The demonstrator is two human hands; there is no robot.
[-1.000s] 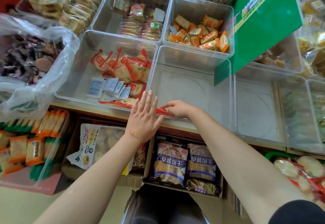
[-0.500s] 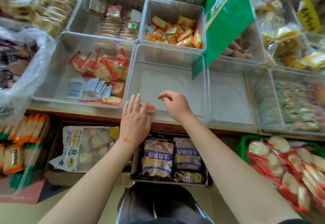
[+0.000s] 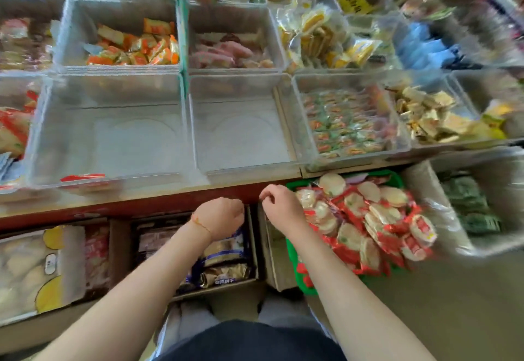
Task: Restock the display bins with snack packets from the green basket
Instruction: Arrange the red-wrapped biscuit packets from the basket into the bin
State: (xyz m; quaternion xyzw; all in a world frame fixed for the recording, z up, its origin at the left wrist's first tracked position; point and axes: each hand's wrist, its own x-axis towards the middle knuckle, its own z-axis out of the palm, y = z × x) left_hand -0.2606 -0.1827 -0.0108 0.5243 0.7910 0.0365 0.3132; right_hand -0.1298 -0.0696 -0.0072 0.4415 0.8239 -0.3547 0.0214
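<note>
A: State hand positions.

B: Left hand (image 3: 219, 217) and right hand (image 3: 279, 206) hang side by side below the red shelf edge (image 3: 141, 205). Fingers of both are loosely curled; neither holds anything.

A: Location of stock?

B: Green basket (image 3: 295, 261) sits just right of the right hand, heaped with red-wrapped snack packets (image 3: 368, 219).

A: Bin status?

B: Two clear display bins (image 3: 113, 134) (image 3: 241, 131) stand directly above the hands. One red packet (image 3: 82, 178) lies at the left bin's front edge. The picture is motion-blurred.
</note>
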